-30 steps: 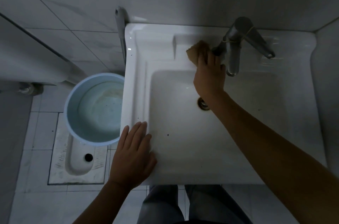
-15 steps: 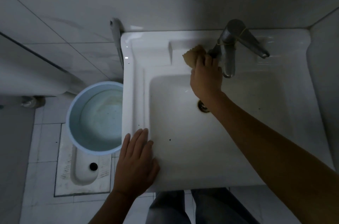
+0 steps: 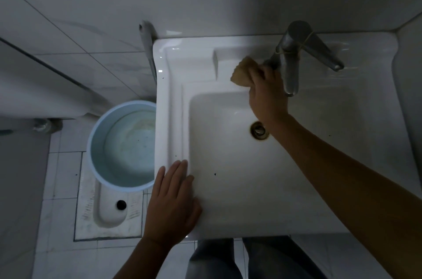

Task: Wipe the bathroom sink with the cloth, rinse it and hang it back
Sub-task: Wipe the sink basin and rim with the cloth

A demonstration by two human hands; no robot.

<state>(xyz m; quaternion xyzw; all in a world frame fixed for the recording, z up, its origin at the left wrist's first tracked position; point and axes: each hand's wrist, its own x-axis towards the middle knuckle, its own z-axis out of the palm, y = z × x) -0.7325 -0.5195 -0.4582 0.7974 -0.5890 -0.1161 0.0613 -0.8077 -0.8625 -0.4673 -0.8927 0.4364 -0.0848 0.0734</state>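
Your right hand [image 3: 267, 98] reaches over the white rectangular ceramic sink [image 3: 169, 107], with its fingers curled round a crumpled tan cloth [image 3: 242, 71]. The cloth is bunched under those fingers and pressed on the sink's back ledge, at twelve o'clock from the round metal drain [image 3: 258, 130]. A loose fold of it sticks out at ten o'clock from your knuckles. The hand and cloth sit just at nine o'clock of the base of the dull grey metal tap [image 3: 290, 68]. Whether your fingertips touch the tap's base cannot be told. The tap's spout points down toward the basin at six o'clock, and its lever angles off toward four o'clock. A thin yellowish string [image 3: 306, 38] is looped round the tap's body.

Your left hand [image 3: 173, 205] lies flat on the sink's front left corner, at eight o'clock from the drain. Its fingers are straight and close together, pointing to twelve o'clock, and they hold nothing. The thumb rests along the basin's inner edge. A few dark specks [image 3: 214, 174] dot the basin floor and the left rim.

On the tiled floor at nine o'clock of the sink stands a round pale blue plastic bucket [image 3: 96, 148], its right side tucked under the sink's rim. It stands over the far end of a white squat toilet pan [image 3: 107, 212]. A grey pipe [image 3: 147, 50] runs down the wall at the sink's back left corner. Your legs in blue jeans [image 3: 212, 258] show below the front edge at six o'clock.
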